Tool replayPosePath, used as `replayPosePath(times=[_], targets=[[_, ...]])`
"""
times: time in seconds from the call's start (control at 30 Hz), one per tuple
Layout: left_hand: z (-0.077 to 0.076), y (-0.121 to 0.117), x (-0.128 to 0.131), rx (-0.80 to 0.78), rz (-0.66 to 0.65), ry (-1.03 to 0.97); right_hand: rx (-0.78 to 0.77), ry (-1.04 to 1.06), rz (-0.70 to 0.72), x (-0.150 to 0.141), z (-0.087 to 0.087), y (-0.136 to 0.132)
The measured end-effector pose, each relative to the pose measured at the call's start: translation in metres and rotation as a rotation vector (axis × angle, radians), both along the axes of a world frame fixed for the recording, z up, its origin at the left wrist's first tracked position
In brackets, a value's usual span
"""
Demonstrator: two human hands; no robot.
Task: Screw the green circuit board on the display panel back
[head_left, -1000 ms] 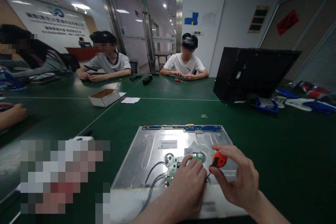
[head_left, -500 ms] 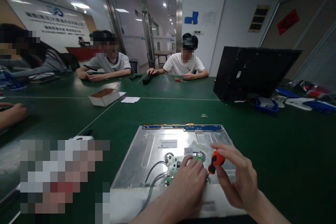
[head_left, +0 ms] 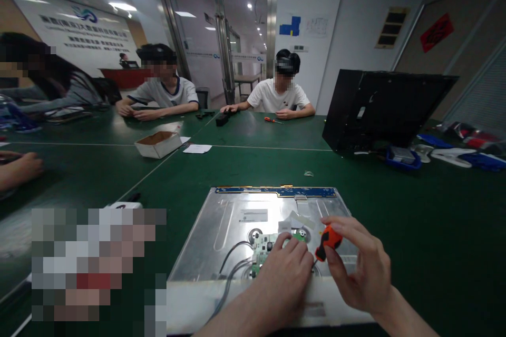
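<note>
In front of me a silver metal display panel [head_left: 205,245] lies flat on the green table. A green circuit board [head_left: 261,247] is mounted at its middle, with grey cables [head_left: 226,287] running off to the left. My right hand [head_left: 366,263] pinches the orange and black handle of a screwdriver [head_left: 330,239] between thumb and fingers. The tool leans, its shaft pointing down toward the panel; its tip is hidden. My left hand [head_left: 286,271] rests over the circuit board, fingers curled beside the shaft. Whatever its fingertips grip is out of sight.
A black monitor housing [head_left: 379,110] stands at the right, near a blue tray [head_left: 403,158] and gloves [head_left: 454,156]. A white box [head_left: 158,145] sits left of centre by some paper [head_left: 197,149]. Several people sit around the table; another screwdriver [head_left: 272,120] lies at the far side.
The screwdriver handle has turned slightly in my right hand, and the thumb has shifted across it. My left hand stays in place on the board.
</note>
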State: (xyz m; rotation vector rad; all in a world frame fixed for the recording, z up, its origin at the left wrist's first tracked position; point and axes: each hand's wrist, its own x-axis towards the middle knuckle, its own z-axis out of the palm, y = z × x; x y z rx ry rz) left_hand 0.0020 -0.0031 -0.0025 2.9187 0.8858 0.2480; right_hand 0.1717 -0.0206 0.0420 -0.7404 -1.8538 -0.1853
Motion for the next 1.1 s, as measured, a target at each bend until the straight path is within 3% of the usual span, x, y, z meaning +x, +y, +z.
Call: replayPosePath(times=[0.17,0.57,0.73,1.1], targets=[[0.0064,0.0000,-0.0017,-0.064,-0.016,-0.012,0.007,0.033,-0.009,0.0001,-0.0036,0.0011],[-0.0018,0.0007,0.0024,-0.004,0.012,-0.055,0.016,-0.024,-0.025,-0.0017,-0.0002,0.0007],[-0.0001,0.0003,0.0004,-0.039,0.013,-0.053,0.049,-0.033,-0.090,-0.0021,-0.0011,0.0023],[0.0040,0.0012,-0.0008,-0.036,0.002,-0.031,0.017,-0.074,-0.085,-0.0010,-0.0006,-0.0012]])
